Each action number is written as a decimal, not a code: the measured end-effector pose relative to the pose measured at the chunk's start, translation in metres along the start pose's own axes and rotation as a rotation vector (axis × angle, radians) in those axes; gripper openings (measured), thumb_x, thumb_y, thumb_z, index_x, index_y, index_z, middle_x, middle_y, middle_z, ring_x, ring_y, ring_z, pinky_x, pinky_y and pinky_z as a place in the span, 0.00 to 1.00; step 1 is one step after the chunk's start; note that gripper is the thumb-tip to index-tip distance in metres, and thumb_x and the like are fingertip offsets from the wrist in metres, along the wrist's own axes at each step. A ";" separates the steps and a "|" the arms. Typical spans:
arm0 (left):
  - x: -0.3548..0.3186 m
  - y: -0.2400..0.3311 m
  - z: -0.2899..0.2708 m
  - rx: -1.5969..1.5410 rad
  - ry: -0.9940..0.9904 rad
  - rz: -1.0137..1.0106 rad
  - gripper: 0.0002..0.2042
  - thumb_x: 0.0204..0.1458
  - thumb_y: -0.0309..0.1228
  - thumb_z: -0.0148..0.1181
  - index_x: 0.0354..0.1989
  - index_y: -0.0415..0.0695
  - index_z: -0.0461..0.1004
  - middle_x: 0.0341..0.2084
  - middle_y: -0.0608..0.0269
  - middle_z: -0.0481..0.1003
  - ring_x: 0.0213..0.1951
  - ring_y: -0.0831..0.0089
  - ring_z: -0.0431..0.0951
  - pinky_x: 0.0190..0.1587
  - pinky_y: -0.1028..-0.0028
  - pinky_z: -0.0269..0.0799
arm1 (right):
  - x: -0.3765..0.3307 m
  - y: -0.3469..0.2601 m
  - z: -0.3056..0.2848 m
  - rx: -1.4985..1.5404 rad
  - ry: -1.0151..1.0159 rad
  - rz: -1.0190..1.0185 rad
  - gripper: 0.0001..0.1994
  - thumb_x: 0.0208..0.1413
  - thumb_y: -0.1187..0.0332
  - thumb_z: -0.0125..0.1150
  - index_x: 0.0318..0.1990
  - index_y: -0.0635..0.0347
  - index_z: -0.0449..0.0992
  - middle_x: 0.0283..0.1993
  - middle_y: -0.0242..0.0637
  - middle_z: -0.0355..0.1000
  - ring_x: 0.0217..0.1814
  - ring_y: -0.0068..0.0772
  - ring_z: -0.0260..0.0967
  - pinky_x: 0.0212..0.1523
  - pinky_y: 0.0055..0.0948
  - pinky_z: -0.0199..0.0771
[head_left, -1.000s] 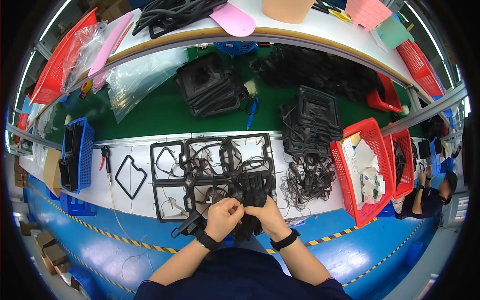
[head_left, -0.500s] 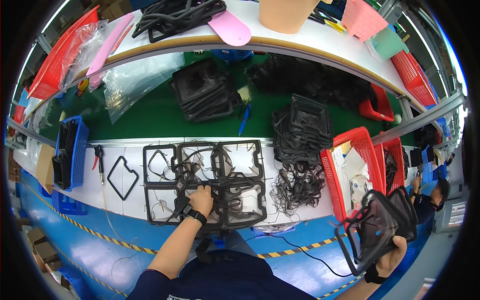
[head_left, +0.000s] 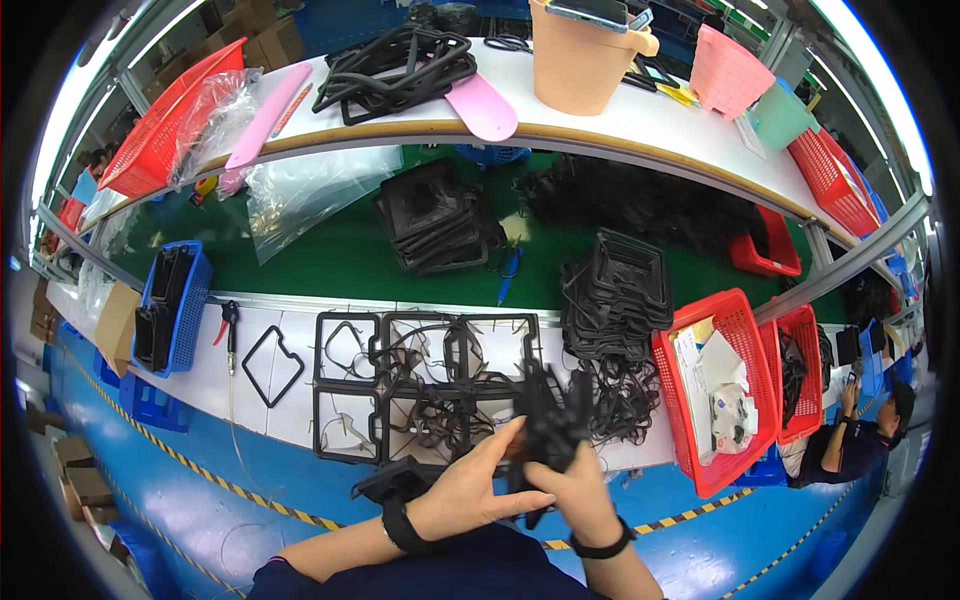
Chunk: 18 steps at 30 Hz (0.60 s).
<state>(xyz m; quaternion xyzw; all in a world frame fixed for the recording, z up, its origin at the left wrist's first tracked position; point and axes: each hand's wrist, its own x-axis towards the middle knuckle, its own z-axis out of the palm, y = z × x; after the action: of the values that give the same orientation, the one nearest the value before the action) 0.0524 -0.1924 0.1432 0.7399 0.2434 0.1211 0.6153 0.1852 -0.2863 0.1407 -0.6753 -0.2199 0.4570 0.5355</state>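
The black part [head_left: 553, 415], blurred, is above the surface [head_left: 290, 425], gripped in the right hand [head_left: 583, 490]. The left grip [head_left: 465, 497] is spread beside it; contact cannot be determined. The part obscures some frames [head_left: 383, 392]. Rightward: tangled strips [head_left: 627, 395], then a red basket [head_left: 678, 418].

- Right hand [head_left: 580, 495]: swung inward from 4 o'clock to 5 o'clock, bringing the black frames [head_left: 552, 415], now a blurred bundle.
- Left hand [head_left: 465, 498]: moved from the frame grid [head_left: 345, 388] at 7 o'clock to 6 o'clock, thumb and fingers spread beside the bundle.
- View: tilted upward; a phone [head_left: 590, 10] atop the peach bucket [head_left: 575, 75], 1 o'clock, has appeared.
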 end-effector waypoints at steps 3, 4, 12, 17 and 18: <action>-0.009 0.004 -0.010 0.174 0.361 -0.119 0.38 0.38 0.44 0.69 0.53 0.34 0.58 0.44 0.47 0.67 0.47 0.60 0.69 0.50 0.67 0.64 | 0.022 0.008 0.069 -0.143 -0.089 -0.251 0.17 0.42 0.68 0.61 0.40 0.67 0.70 0.33 0.50 0.71 0.34 0.45 0.71 0.38 0.35 0.70; -0.012 0.000 -0.020 0.083 0.434 -0.137 0.34 0.39 0.42 0.68 0.51 0.35 0.60 0.41 0.50 0.68 0.44 0.63 0.70 0.48 0.68 0.66 | 0.028 0.008 0.085 -0.100 -0.166 -0.304 0.16 0.42 0.69 0.60 0.40 0.67 0.70 0.32 0.50 0.72 0.35 0.47 0.70 0.39 0.38 0.70; -0.020 -0.030 -0.106 -0.311 0.702 -0.126 0.12 0.49 0.26 0.56 0.42 0.36 0.68 0.32 0.64 0.73 0.34 0.80 0.71 0.39 0.78 0.68 | 0.037 -0.022 0.137 -0.509 -0.353 -0.614 0.26 0.43 0.66 0.63 0.49 0.72 0.63 0.46 0.56 0.64 0.48 0.55 0.63 0.50 0.41 0.64; -0.020 -0.045 -0.166 -0.781 0.573 -0.043 0.11 0.49 0.23 0.55 0.41 0.36 0.69 0.34 0.60 0.74 0.36 0.76 0.74 0.40 0.78 0.71 | 0.033 -0.037 0.107 -0.609 -0.150 -0.780 0.32 0.37 0.63 0.71 0.49 0.70 0.66 0.51 0.53 0.64 0.53 0.49 0.62 0.53 0.37 0.63; -0.021 -0.050 -0.173 -0.811 0.600 -0.043 0.11 0.48 0.24 0.55 0.40 0.35 0.69 0.33 0.59 0.74 0.34 0.74 0.75 0.39 0.77 0.73 | 0.039 -0.032 0.102 -0.668 -0.002 -0.731 0.35 0.35 0.64 0.73 0.52 0.69 0.64 0.52 0.52 0.63 0.55 0.49 0.60 0.54 0.38 0.62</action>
<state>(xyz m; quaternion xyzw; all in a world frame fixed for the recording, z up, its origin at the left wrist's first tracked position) -0.0589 -0.0498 0.1337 0.3687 0.3580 0.4008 0.7585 0.1230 -0.1920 0.1545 -0.6882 -0.5773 0.1444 0.4150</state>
